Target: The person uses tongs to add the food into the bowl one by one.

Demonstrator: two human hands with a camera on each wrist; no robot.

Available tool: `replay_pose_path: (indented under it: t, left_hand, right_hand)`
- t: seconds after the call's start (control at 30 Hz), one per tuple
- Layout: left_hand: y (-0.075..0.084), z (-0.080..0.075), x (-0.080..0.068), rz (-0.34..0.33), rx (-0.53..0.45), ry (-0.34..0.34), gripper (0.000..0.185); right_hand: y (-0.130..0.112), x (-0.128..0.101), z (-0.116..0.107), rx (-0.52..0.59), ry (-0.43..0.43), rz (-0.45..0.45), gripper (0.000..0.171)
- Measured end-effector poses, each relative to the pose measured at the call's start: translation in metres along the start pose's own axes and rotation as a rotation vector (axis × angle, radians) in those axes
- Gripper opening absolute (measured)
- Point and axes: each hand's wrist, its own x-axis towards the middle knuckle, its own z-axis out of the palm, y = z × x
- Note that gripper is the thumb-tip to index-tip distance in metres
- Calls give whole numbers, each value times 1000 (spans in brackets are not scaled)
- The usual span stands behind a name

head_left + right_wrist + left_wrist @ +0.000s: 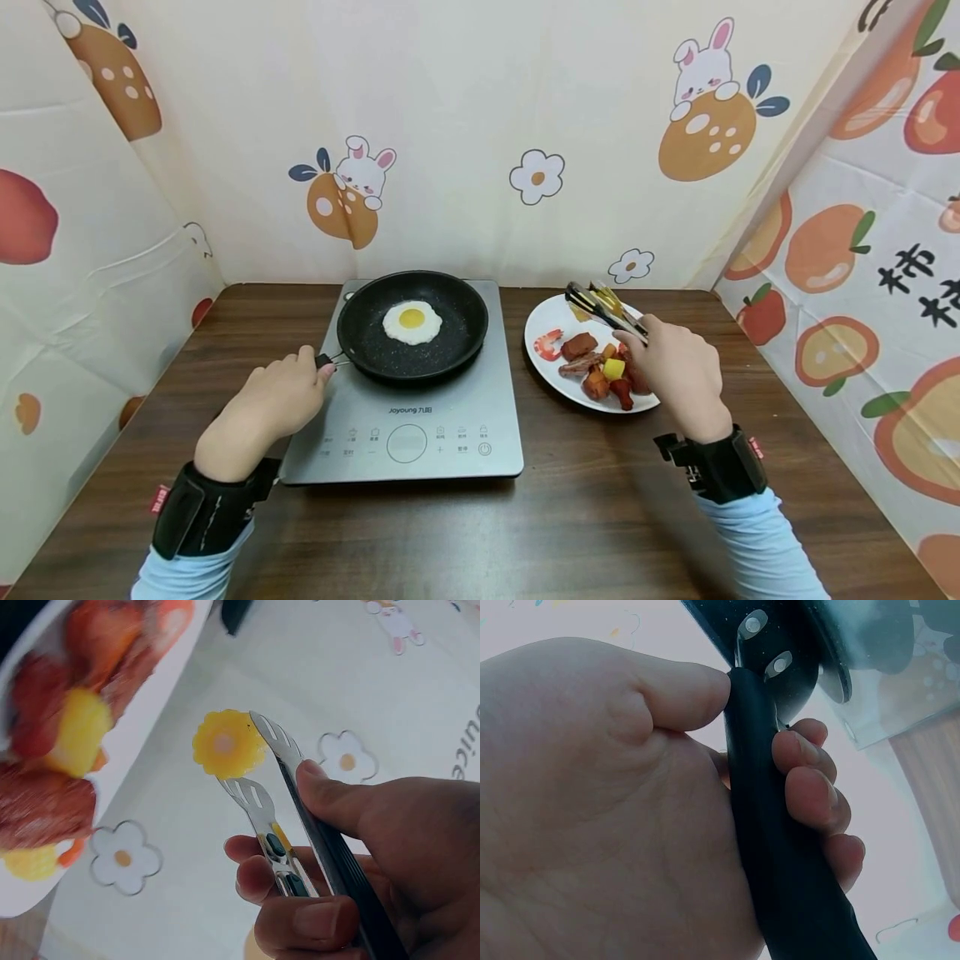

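While both sleeves sit at the near edge of the brown counter (570, 517), the left hand (273, 400) is wrapped round the black pan handle (769, 825), thumb on top and fingers (810, 780) curled underneath, gripping it just short of the rivets. Right hand (675, 371) grips a pair of tongs (603, 307), thumb and fingers pinching the two arms toward each other; the forked tips (262, 761) hold a yellow corn slice (227, 742) between them, lifted above the far side of the plate. Grey induction cooktop (420, 417) lies between the hands, control panel nearest. Black pan (412, 325) sits on the cooktop's back half with a fried egg (412, 322) in the middle, yolk up. White plate (542, 329) stands just right of the cooktop, on the counter, carrying a shrimp (548, 342), brown meat pieces (579, 345), a yellow chunk (613, 367) and reddish pieces, partly hidden by the right hand. Behind, a cloth backdrop (465, 125) with rabbits, flowers and fruit prints.
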Motion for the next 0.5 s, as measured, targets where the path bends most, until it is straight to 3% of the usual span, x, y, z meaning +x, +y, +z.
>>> replay_pose_path:
  t: [0.23,0.5]
  left_hand:
    - [-1,0,-1,-5,-4,-4,41]
    - [1,-1,0,-10,-3,-1,41]
  right_hand:
    - [-27,3,-4,32,13,-23,50]
    - [-56,7,1,56,98,-93,38]
